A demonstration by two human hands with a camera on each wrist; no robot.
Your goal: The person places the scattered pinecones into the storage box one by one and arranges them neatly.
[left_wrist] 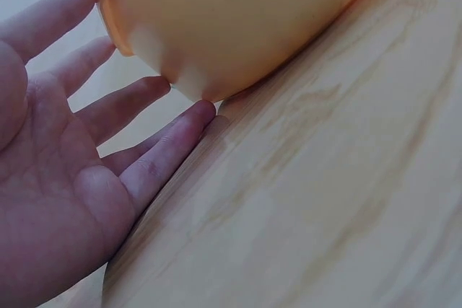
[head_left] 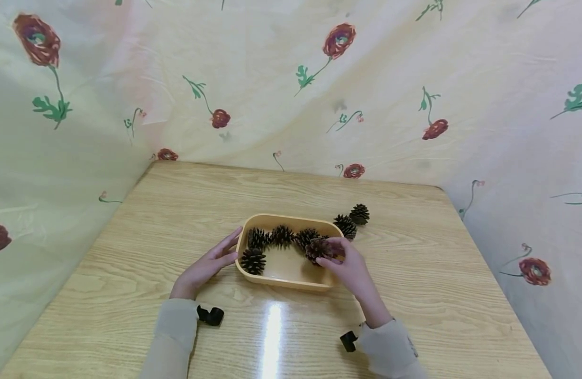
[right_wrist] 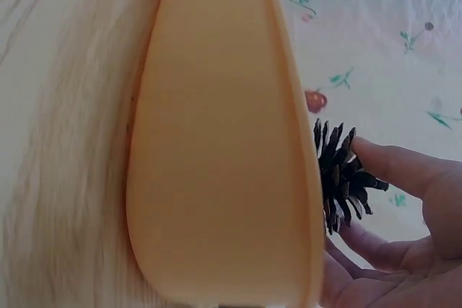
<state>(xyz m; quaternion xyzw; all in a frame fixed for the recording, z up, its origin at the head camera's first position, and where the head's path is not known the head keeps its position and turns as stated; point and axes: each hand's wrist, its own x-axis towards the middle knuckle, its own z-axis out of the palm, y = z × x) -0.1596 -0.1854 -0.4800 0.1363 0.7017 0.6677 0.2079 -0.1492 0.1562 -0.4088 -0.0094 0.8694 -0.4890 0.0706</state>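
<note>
A yellow plastic box [head_left: 291, 284] with rounded corners stands on the table. Several brown pine cones lie along its left and back sides, among them one pine cone [head_left: 253, 261] at the front left and another pine cone [head_left: 283, 237] at the back middle. With fairly straight, spread fingers, my left hand [head_left: 210, 268] touches the box's left end; the left wrist view shows its fingertips on the outer wall. My right hand [head_left: 349, 266] pinches a pine cone [right_wrist: 343, 177] between thumb and fingers, at rim height over the box's right end in the right wrist view.
Just beyond the box's right back corner lie two more pine cones, one pine cone [head_left: 345, 226] near the rim and one pine cone [head_left: 359, 214] farther back. The wooden table [head_left: 144, 252] is bordered by a flowered cloth [head_left: 272, 79] at the back and sides.
</note>
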